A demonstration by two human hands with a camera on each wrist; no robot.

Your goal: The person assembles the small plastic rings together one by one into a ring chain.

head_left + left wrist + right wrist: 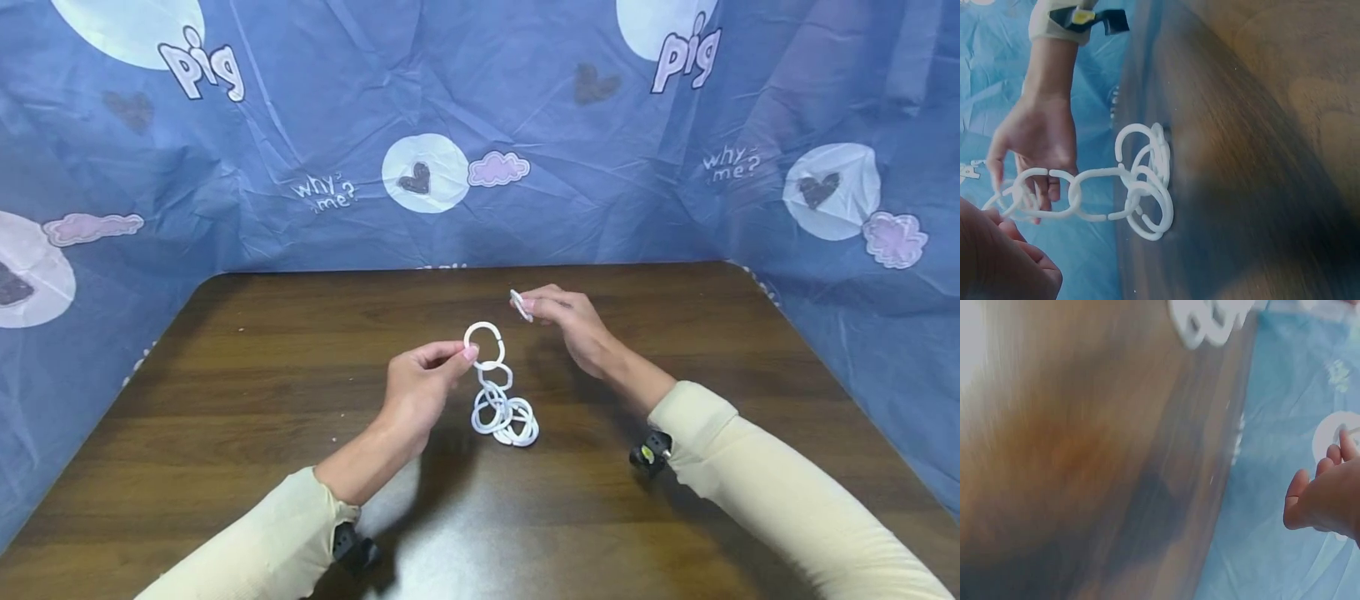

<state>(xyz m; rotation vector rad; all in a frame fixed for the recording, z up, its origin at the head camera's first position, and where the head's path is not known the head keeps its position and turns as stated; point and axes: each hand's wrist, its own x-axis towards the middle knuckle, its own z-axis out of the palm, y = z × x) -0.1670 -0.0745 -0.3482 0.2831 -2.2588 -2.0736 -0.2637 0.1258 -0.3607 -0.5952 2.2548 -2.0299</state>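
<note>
My left hand (417, 387) pinches the top link of a chain of white plastic rings (483, 325) between thumb and fingertips. From that link the chain hangs down, and its lower rings (534, 428) lie bunched on the table. The left wrist view shows the links (1100, 172) as C-shaped rings with small gaps, hooked through each other. A separate white ring (521, 306) is pinched at the fingertips of my right hand (576, 327), raised to the right of the chain and apart from it. In the right wrist view, that hand (1329, 497) appears without a clear view of its ring.
Under both hands is a dark brown wooden table (247, 417). Blue printed cloth (570, 208) stands along its back and sides. Each sleeve has a small black device, one at the right cuff (651, 452) and one at the left (352, 546).
</note>
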